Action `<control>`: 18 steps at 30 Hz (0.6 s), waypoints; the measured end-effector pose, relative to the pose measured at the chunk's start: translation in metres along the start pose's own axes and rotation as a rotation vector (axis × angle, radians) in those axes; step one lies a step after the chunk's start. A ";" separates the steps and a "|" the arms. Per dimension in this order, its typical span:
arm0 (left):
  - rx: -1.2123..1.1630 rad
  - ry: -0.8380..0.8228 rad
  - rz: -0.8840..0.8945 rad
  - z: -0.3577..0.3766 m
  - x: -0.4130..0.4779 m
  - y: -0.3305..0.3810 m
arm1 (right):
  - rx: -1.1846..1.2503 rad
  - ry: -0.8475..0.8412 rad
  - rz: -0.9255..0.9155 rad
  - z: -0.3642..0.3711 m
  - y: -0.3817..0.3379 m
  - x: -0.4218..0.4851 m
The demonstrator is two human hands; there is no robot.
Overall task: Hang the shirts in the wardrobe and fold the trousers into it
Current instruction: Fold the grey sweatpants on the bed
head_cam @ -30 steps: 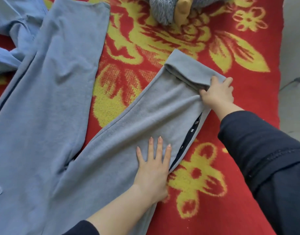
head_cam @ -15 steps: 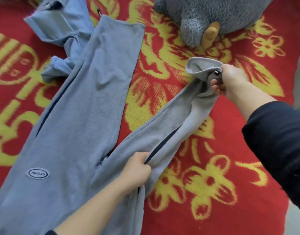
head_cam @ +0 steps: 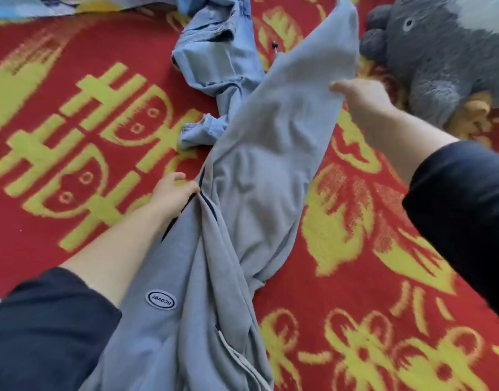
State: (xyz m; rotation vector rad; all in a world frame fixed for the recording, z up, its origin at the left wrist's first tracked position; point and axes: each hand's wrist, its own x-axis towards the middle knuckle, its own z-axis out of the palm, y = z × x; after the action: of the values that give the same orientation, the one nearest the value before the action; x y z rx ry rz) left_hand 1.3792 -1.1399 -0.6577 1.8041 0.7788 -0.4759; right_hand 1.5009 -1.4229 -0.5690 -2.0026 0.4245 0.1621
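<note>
While the grey trousers (head_cam: 271,165) lay mid-blanket (head_cam: 73,136), the left hand (head_cam: 173,191) gripped their left seam with curled fingers; the right hand (head_cam: 361,94) pinched the leg's right edge.

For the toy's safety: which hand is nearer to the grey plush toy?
Right. The right hand, gripping the grey trousers, is beside the plush toy; the left hand is far left.

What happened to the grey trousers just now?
The right hand swung the leg it holds over onto the other leg, so the grey trousers now lie doubled lengthwise. The left hand went from pressing flat to gripping their striped edge. The blue garment, plush toy and red blanket stayed put.
</note>
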 end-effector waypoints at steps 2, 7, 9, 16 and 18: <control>0.062 0.028 0.016 0.000 -0.008 -0.030 | -0.251 -0.098 0.013 0.044 0.040 -0.021; 0.169 -0.007 0.172 0.004 -0.083 -0.129 | -0.383 -0.059 0.121 0.105 0.129 -0.132; 0.268 -0.073 0.174 0.002 -0.103 -0.161 | -0.394 -0.105 0.148 0.114 0.147 -0.178; 0.279 -0.302 0.058 -0.019 -0.115 -0.185 | -0.187 -0.453 0.546 0.104 0.175 -0.294; 0.214 -0.403 0.036 -0.027 -0.109 -0.186 | -0.258 -0.559 0.641 0.096 0.180 -0.317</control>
State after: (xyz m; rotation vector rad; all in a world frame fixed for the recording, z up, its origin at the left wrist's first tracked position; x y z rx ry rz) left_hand 1.1702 -1.1035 -0.7023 1.8299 0.4272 -0.8940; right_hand 1.1480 -1.3385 -0.6703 -1.8930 0.6868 1.1925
